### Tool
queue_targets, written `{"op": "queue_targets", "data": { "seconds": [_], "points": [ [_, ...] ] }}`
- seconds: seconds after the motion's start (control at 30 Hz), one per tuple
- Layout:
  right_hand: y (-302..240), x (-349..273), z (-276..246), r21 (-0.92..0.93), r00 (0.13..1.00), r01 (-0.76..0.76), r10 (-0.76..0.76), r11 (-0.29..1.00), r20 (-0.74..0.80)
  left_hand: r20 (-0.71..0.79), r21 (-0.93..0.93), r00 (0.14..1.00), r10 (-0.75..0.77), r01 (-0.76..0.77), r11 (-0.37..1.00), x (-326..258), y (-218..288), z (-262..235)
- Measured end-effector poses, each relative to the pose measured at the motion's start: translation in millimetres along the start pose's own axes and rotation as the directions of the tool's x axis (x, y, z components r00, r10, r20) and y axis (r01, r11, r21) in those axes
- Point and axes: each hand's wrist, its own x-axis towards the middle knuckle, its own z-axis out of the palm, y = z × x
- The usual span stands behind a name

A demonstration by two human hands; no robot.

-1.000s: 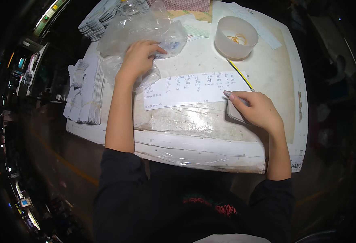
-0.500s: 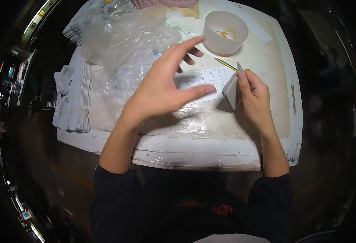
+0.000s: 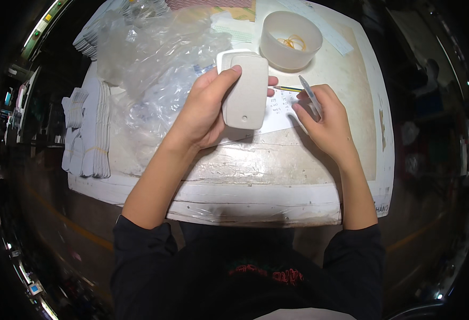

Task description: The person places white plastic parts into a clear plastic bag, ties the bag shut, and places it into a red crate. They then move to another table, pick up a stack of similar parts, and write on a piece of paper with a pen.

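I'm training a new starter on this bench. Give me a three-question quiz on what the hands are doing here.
1. True or false: the left hand holds a pale rounded-rectangle block.
2. What lies in the round tub? A) rubber bands B) screws C) coins
3. Fill in: the right hand grips a thin ____.

Key: 1 true; 2 A, rubber bands; 3 flat piece, held over the paper sheet beside a pencil.

A small packing or assembly workshop: a worn worktable (image 3: 277,176) wrapped in plastic sheeting, stacked white parts (image 3: 87,133), loose clear plastic bags (image 3: 149,69), and a tub of rubber bands (image 3: 290,33).
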Motion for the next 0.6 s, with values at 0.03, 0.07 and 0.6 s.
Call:
{"op": "queue_targets", "data": {
  "seconds": [0.03, 0.07, 0.6],
  "points": [
    [2.7, -0.1, -0.1, -0.093, 1.0, -0.017, 0.019, 0.996, 0.021, -0.036, 0.003, 0.999, 0.017, -0.017, 1.0, 0.6, 3.1, -4.1],
    [5.0, -0.3, -0.2, -0.188, 0.998, -0.008, 0.019, 0.982, 0.057, -0.082, 0.005, 0.996, 0.043, -0.042, 0.999, 1.3, 5.1, -8.3],
    [-12.1, -13.9, 4.1, 0.601, 0.974, -0.19, 0.073, 0.776, 0.214, -0.12, 0.148, 0.991, -0.063, 0.081, 0.986, -3.2, -20.9, 2.3]
  ]
}}
